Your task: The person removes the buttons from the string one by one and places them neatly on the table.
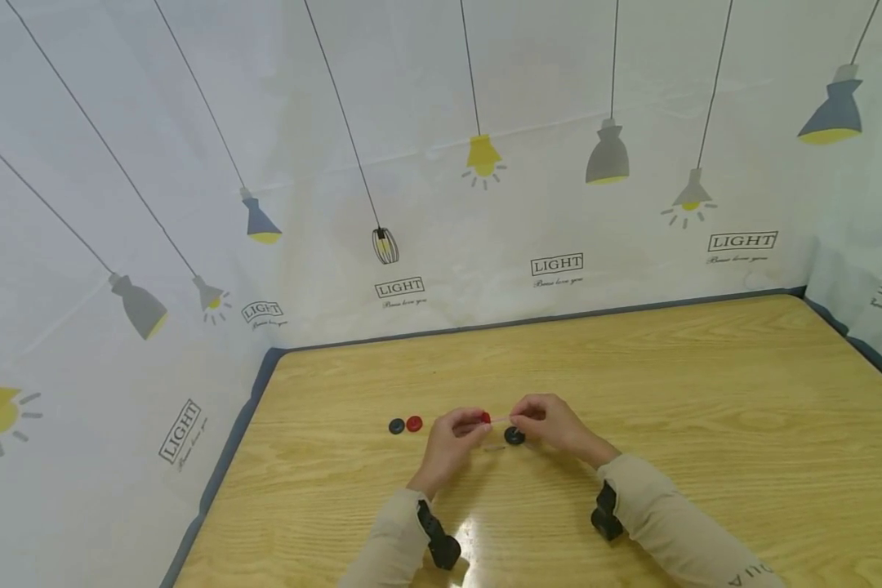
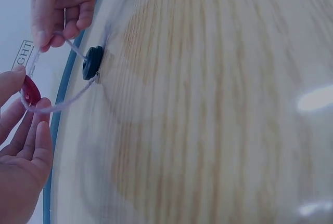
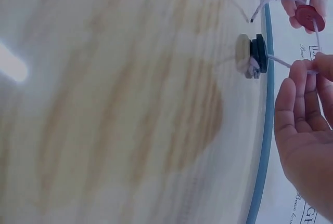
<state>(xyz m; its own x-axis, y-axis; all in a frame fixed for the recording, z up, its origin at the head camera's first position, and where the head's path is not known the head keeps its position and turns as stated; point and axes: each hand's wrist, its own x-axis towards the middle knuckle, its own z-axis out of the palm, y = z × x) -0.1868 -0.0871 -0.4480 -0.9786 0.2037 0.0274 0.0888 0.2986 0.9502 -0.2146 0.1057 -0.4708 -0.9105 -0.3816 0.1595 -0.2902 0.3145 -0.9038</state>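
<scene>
**Buttons on a cord**

A red button (image 1: pixel 486 417) is pinched by the left hand (image 1: pixel 452 441) above the table (image 1: pixel 706 392) middle; the cord (image 2: pixel 62 103) is pinched by the right hand (image 1: pixel 554 425) — a black button (image 1: pixel 514 436) lies below. Two spare buttons (image 1: pixel 405 425) rest leftward.

Buttons and cord on a table (image 1: pixel 706 392)

Two loose buttons (image 1: pixel 405 425) lie left of the left hand (image 1: pixel 452 437); the right hand (image 1: pixel 554 425) sits beside it, a cord (image 2: pixel 62 104) between, another button (image 1: pixel 514 436) below on the tabletop.
</scene>
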